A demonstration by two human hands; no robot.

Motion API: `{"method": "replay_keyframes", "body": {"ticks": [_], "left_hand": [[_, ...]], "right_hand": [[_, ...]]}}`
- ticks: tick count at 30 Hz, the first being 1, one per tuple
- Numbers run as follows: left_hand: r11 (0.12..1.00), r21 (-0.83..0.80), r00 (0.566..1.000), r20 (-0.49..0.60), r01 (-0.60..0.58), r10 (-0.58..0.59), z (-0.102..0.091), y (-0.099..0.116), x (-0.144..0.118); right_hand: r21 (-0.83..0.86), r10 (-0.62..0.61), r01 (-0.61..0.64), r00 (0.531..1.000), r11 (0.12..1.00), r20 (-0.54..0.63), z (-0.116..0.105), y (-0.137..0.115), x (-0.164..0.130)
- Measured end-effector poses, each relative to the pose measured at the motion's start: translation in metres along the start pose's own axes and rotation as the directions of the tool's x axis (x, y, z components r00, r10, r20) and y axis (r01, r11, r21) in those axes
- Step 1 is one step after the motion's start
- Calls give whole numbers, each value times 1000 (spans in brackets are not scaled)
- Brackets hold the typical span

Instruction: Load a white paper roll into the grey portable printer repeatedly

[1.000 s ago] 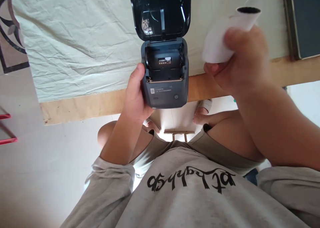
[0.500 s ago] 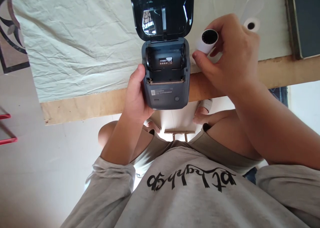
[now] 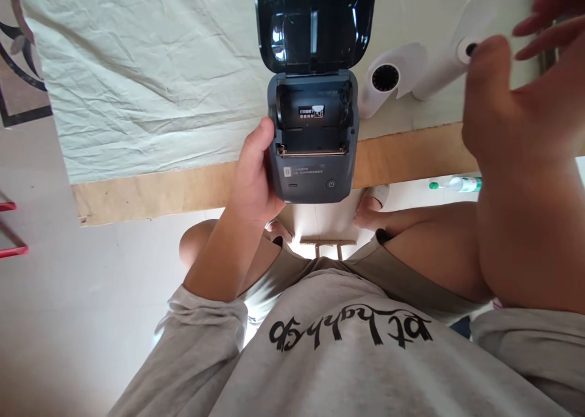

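My left hand [image 3: 253, 173] grips the left side of a small dark grey label printer [image 3: 313, 139] that overhangs the table's front edge. Its lid [image 3: 315, 24] stands open and the paper bay is empty. A white paper roll [image 3: 386, 81] lies on the cloth just right of the printer. A second white roll [image 3: 459, 54] lies farther right. My right hand [image 3: 525, 81] hovers over that second roll with fingers spread, holding nothing.
A pale wrinkled cloth [image 3: 137, 69] covers the wooden table [image 3: 159, 188]. A dark book or case [image 3: 542, 14] sits at the far right, mostly hidden by my hand. A green-capped bottle [image 3: 454, 184] lies on the floor below.
My right hand has set down the roll it held beside the printer and moved right, opening its fingers. The printer stays in my left hand.
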State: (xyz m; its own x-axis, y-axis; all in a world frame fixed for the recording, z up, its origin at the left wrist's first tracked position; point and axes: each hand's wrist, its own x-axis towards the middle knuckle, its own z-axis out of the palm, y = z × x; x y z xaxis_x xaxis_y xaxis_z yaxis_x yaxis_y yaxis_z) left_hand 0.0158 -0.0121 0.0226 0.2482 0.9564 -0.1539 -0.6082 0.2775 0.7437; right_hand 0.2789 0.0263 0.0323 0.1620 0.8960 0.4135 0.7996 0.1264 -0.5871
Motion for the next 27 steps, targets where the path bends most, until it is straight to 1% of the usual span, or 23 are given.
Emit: {"method": "replay_keyframes", "body": {"ticks": [2,3,5,7,9,10,12,13,15,17,19,21,23,24,27], "left_hand": [[999,38,999,-40,10,-9,1,-1,0],[998,57,998,-63,9,-6,2,-2,1],[996,92,995,-96,-2,11,2,-5,2],[995,103,994,-103,-11,21,1,-7,3],[996,94,996,-86,1,7,0,-7,4],[996,93,997,-81,8,0,0,-7,4],[994,107,996,-89,22,-13,0,-5,4],[992,119,995,-95,29,-18,1,-5,4],[990,139,995,-96,32,-19,2,-3,4],[989,145,996,-86,27,-15,4,-1,4],[988,150,997,-75,36,-25,5,0,4],[985,163,996,-71,58,-47,6,1,4],[985,159,996,-74,59,-47,7,1,4],[988,146,996,-76,50,-39,7,1,4],[995,94,998,-60,28,-22,7,-1,4]], "right_hand": [[-90,-85,83,996,992,-15,8,9,3],[-143,-82,80,997,986,-6,12,10,4],[-205,-4,13,999,979,48,18,9,5],[-175,47,-28,994,984,101,18,5,5],[-110,44,-29,989,994,141,15,2,4],[-112,52,-35,987,993,151,13,1,3],[-180,74,-42,982,983,172,10,1,1],[-220,69,-29,982,975,176,9,1,1],[-246,22,23,984,969,178,9,2,0],[-244,-24,58,990,968,140,10,4,1],[-240,-2,32,992,970,124,10,6,2],[-188,28,-3,991,982,134,9,9,3],[-123,31,-12,988,992,149,9,12,3],[-118,21,-4,989,993,143,8,14,2],[-179,-60,89,985,980,162,8,20,1]]}}
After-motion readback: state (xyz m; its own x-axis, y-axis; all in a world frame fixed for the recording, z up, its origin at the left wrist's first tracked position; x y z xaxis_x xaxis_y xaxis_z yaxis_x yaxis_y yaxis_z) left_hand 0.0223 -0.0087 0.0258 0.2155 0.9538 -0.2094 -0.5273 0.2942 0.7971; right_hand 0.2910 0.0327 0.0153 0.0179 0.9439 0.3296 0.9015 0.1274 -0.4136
